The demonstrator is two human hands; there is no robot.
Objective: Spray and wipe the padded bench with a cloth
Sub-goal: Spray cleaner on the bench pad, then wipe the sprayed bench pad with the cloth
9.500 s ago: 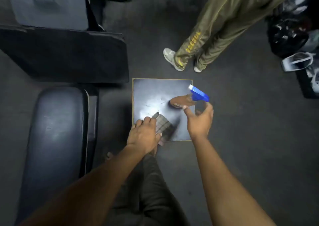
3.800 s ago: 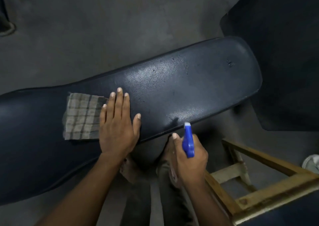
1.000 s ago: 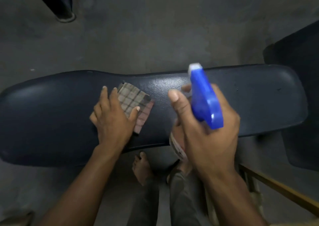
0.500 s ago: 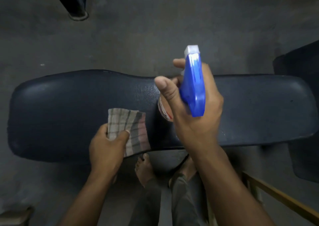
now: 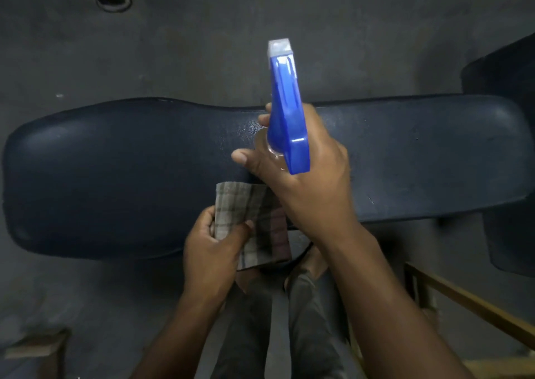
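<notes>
A long dark blue padded bench (image 5: 115, 176) runs left to right across the middle of the view. My right hand (image 5: 307, 181) is wrapped around a spray bottle with a blue trigger head (image 5: 285, 112), held above the bench's middle with the nozzle pointing away from me. My left hand (image 5: 211, 251) pinches a grey checked cloth (image 5: 249, 213) at the bench's near edge. The cloth hangs partly over that edge, just under my right hand. The bottle's body is mostly hidden by my fingers.
A wooden frame (image 5: 463, 297) stands at the lower right, close to my legs (image 5: 289, 320). Another dark padded piece (image 5: 509, 118) sits at the right edge. A black post foot (image 5: 111, 0) stands on the concrete floor at the top left. A small block (image 5: 34, 346) lies lower left.
My left hand has slid the cloth back to the bench's near edge and rightwards. My right hand has lifted the spray bottle higher over the bench's middle.
</notes>
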